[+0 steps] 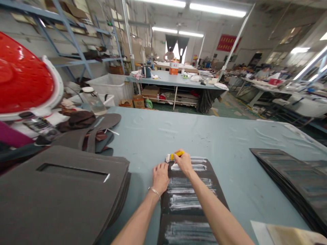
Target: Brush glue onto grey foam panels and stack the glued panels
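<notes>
A dark panel with several slot-shaped outlines lies on the pale blue table in front of me. White, wet-looking streaks run across it around the slots. My right hand is closed round the yellow handle of a brush, whose white-coated bristles are at the panel's far left corner. My left hand lies flat with its fingers stretched out on the panel's left edge, just short of the brush. It holds nothing. My right forearm hides part of the panel's right side.
A stack of dark sheets with a slot lies on the left, more slotted panels on the right. A bottle, a clear jar and a red item crowd the left. Beyond stands another table; people sit farther back.
</notes>
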The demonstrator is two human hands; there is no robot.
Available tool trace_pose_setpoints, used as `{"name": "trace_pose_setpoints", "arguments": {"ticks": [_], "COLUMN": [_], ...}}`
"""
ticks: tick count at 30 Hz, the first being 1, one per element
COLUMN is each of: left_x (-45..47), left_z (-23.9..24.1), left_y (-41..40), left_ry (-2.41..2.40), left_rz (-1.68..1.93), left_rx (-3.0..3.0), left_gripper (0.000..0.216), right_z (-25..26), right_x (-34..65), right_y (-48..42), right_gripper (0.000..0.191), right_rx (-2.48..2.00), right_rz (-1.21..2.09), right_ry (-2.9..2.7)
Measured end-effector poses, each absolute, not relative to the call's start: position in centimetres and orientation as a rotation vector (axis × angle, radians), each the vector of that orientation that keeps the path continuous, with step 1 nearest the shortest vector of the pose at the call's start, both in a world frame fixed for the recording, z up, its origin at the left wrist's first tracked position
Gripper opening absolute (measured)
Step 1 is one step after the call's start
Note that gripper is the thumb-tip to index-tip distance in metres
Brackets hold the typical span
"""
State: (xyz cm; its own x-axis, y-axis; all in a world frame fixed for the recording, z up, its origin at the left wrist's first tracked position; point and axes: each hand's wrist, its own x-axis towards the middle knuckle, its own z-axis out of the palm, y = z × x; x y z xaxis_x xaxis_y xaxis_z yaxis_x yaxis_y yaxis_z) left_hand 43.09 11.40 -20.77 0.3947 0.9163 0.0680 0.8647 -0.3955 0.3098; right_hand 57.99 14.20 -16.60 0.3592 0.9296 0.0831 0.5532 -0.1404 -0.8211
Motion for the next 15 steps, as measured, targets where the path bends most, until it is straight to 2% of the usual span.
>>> {"name": "trace_pose_setpoints", "arguments": {"ticks": [3, 9, 11, 15], "left_x": [43.0, 42.2, 41.9, 41.3], "left_z": [-21.0, -20.9, -20.9, -21.1], "left_y": [11.4, 11.3, 10.5, 8.1], "left_ry": [1.554, 1.561, 1.568, 1.504], "left_rz": [0.372, 0.517, 0.591, 0.623], "left_rx": [2.420, 2.179, 2.163, 2.338], "left_gripper": [0.046, 0.038, 0.038, 0.038], "right_z": [-17.1, -15.9, -15.5, -16.0], "right_x": [59.7, 68.0, 66.4, 59.0], "right_y": [13.9, 9.7, 9.0, 8.9], "right_gripper": [0.024, 0.027, 0.028, 0.028], "right_rx": [-1.913, -2.270, -2.188, -1.819], "right_rz": [0.550, 0.009, 0.057, 0.376], "right_ry": [-1.295, -1.145, -1.198, -1.446]}}
